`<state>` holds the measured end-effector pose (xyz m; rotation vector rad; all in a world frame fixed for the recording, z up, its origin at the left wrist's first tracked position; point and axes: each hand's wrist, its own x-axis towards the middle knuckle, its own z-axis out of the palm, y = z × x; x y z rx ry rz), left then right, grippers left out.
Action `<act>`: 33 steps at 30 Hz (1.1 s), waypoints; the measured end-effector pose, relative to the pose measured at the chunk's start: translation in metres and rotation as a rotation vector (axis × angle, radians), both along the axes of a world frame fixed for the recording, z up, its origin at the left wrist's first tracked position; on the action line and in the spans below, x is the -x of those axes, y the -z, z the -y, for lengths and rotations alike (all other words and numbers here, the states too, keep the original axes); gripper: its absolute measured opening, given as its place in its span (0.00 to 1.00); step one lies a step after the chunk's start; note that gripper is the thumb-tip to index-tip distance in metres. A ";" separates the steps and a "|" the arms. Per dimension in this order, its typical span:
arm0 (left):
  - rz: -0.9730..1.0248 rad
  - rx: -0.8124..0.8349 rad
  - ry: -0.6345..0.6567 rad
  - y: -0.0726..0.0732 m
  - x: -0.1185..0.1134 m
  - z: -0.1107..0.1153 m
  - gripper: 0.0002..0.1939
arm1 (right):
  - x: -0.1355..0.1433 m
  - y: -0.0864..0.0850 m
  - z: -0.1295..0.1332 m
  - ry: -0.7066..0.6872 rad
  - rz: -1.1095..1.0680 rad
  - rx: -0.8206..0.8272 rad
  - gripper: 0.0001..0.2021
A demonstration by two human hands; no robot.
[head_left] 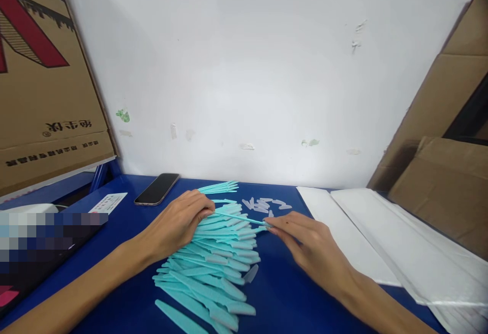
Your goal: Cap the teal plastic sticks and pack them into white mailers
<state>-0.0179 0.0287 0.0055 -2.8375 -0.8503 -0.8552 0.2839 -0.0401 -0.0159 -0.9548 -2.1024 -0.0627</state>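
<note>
My left hand (194, 214) pinches one end of a slim turquoise eyebrow razor (238, 216), and my right hand (299, 232) pinches its other end. The razor is held almost level, seen edge-on, above a heap of similar turquoise razors (213, 273). Most in the heap have their wider heads toward the right, with pale caps over them. Behind the heap lie several loose translucent caps (261, 204). One more cap (250, 274) rests by the heap's right side. My right fingertips hide the end of the held razor.
A phone (158, 189) lies at the back left of the blue table (278, 293), near a printed card (109, 203). A small turquoise bunch (219, 187) sits by the wall. White padded sheets (412, 252) cover the right side. Cardboard boxes (49, 85) stand at both sides.
</note>
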 end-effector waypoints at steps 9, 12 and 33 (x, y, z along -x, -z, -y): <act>0.063 -0.020 0.038 -0.001 0.003 0.000 0.09 | 0.008 0.004 0.006 -0.044 -0.050 0.035 0.17; 0.063 -0.015 0.036 0.000 0.002 0.002 0.10 | 0.007 0.002 0.006 -0.047 -0.064 0.026 0.16; -0.106 -0.081 0.097 -0.005 -0.008 0.015 0.11 | 0.007 0.004 0.001 -0.031 0.017 -0.012 0.13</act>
